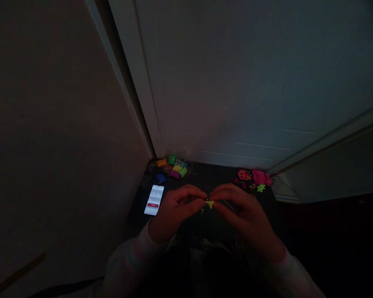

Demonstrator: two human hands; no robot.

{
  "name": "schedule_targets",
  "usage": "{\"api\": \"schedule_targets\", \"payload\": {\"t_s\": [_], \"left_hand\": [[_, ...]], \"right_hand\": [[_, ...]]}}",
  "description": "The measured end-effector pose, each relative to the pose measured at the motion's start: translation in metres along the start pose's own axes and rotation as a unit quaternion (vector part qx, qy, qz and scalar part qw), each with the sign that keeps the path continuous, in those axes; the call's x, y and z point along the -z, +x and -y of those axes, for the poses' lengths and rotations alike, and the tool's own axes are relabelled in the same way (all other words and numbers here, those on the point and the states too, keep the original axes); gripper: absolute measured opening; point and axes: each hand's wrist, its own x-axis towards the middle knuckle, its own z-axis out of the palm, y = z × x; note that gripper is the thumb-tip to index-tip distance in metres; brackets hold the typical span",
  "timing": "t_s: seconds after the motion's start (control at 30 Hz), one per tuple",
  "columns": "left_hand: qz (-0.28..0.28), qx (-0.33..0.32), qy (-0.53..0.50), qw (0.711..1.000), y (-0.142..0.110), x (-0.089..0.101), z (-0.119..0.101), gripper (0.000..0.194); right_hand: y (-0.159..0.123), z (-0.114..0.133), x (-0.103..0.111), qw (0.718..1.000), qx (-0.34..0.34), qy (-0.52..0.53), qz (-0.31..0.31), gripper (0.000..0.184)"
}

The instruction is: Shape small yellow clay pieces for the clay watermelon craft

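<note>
In dim light both my hands meet over a dark surface. My left hand (pixel 174 211) and my right hand (pixel 245 215) pinch a small yellow piece of clay (pixel 209 203) between their fingertips. A thin stick-like tool (pixel 229 205) seems to run along my right fingers, though I cannot be sure. A tiny yellow-green bit (pixel 202 211) shows just below the pinched piece. Pale sleeves cover both wrists.
A lit phone (pixel 154 199) lies to the left of my hands. Several coloured clay packets (pixel 173 167) are piled in the far corner. Pink, red and green clay shapes (pixel 253 179) lie at the far right. A white door (pixel 236 82) stands behind, a wall on the left.
</note>
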Motion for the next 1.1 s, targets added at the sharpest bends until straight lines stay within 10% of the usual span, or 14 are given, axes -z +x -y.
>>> {"api": "schedule_targets", "payload": {"t_s": [1.1], "left_hand": [[0.005,0.084,0.002,0.996,0.001,-0.006,0.006,0.008]], "right_hand": [[-0.003,-0.013,-0.006,0.976,0.144,-0.157,-0.049,0.01]]}}
